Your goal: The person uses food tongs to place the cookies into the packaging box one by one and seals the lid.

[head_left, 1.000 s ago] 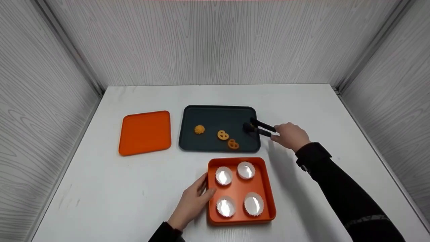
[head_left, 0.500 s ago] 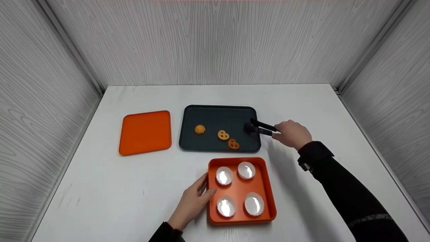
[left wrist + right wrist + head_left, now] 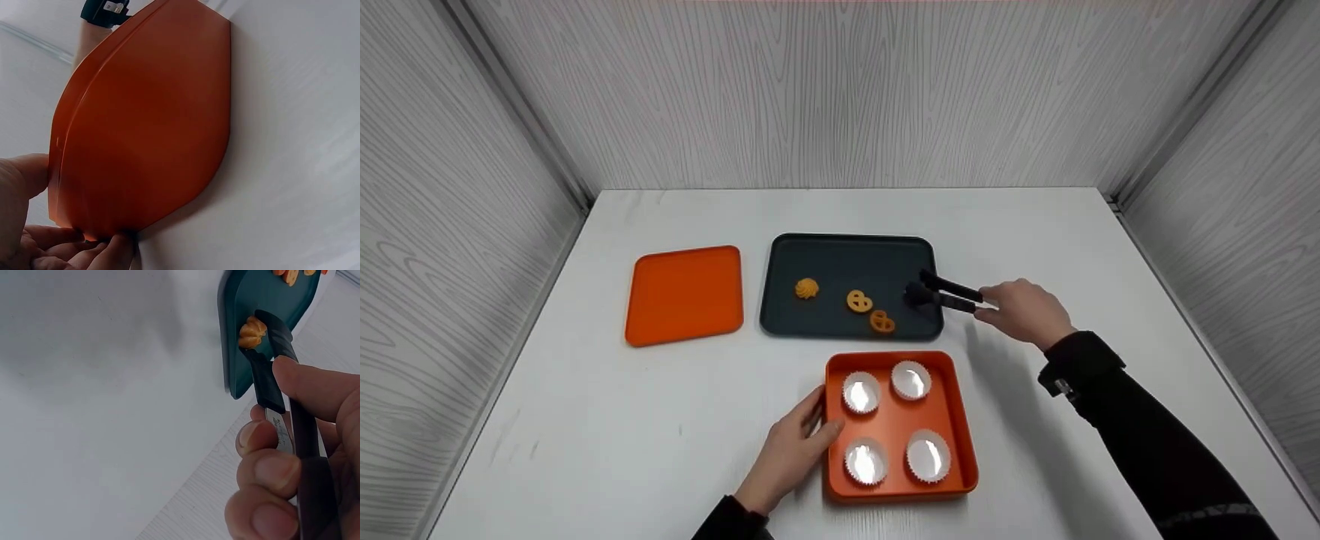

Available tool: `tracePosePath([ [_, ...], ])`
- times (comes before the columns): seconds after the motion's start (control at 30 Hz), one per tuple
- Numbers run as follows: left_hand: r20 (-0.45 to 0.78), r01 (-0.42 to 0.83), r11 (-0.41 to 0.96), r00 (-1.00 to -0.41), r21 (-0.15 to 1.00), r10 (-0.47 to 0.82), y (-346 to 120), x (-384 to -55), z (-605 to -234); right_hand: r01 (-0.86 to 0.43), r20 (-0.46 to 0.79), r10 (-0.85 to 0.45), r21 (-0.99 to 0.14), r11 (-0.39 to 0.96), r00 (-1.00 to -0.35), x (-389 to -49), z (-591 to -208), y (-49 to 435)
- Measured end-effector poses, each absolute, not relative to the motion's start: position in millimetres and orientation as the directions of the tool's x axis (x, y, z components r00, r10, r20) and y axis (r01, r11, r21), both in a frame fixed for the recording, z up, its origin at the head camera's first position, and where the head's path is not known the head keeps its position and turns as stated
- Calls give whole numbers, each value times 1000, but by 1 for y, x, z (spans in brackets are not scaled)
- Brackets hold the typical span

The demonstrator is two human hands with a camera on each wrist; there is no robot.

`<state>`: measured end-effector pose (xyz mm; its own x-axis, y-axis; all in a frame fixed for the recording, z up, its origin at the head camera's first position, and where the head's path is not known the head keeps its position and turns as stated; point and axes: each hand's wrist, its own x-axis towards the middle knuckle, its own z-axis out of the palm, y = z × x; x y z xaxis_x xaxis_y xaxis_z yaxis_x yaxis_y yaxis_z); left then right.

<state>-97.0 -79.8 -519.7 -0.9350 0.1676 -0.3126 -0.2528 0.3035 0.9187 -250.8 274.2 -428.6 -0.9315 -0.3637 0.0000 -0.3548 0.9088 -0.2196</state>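
Right hand [image 3: 1026, 312] pinching black tongs [image 3: 305, 430], swirl cookie [image 3: 252, 332] between their tips over right end of dark tray [image 3: 847, 255], just drew back slightly, pickup likely underway; left hand [image 3: 791, 451] grips orange box [image 3: 889, 424].

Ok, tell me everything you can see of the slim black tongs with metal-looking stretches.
The tongs have two slim arms, mostly black, with metal-looking stretches (one with print too small to read) and rounded black tips, perhaps plastic. The right hand grips them between thumb and fingers. In the head view they reach over the right end of a dark green rectangular tray; their parted tips flank a golden ridged cookie, apparently touching it.
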Motion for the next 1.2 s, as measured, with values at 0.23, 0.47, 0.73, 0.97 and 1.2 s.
tracePosePath([
  [0.23,-300,-238,308,-938,921,175,-80,-95,-518,-384,32,-388,-248,889,-921,-238,-423,280],
  [0.47,-308,-246,311,-937,918,167,-80,-94,-518,-424,65,-424,-289,858,-903,-214,-410,281],
  [0.73,-297,-239,303,-941,923,163,-80,-93,-519,-476,64,-479,-292,830,-875,-178,-393,284],
  [0.97,-287,-221,325,-943,919,169,-80,-93,-519,-491,-1,-512,-280,825,-859,-150,-384,284],
  [1.2,-293,-229,323,-941,918,167,-79,-94,-520,-505,-52,-525,-209,837,-849,-137,-385,281],
])
